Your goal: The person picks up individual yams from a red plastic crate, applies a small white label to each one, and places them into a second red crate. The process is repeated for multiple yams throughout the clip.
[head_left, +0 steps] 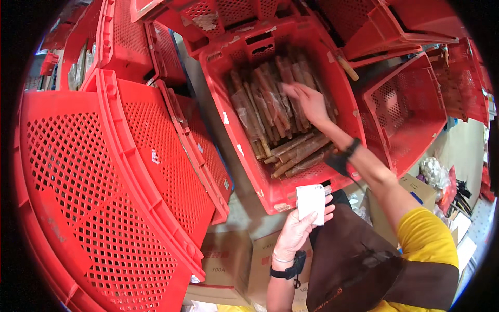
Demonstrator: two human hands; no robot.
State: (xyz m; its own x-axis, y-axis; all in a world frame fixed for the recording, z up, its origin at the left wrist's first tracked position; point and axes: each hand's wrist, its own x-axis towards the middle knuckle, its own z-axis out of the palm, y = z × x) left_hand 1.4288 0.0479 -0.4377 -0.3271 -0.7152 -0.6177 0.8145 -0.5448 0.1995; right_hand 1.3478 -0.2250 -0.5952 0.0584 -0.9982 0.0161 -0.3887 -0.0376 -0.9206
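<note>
My left hand [297,229] grips a small white card [311,202] with some marks on it, thumb in front and fingers behind. It is just outside the near wall of a red plastic crate [221,112]. Inside the crate lie several long brown rod-shaped bundles [270,99], many wrapped in clear plastic. Most lie lengthwise, while a few near the front lie crosswise. My right hand [310,102] reaches over the bundles, its fingers stretched out and slightly blurred. Nothing shows in it, and I cannot tell whether its fingertips touch the wrapping.
Large perforated red crates [161,156] stand along the left. Another red crate [408,109] is open at the right, and more are behind. Cardboard boxes [221,260] sit on the floor below. Plastic bags [434,171] and dark items lie at the lower right.
</note>
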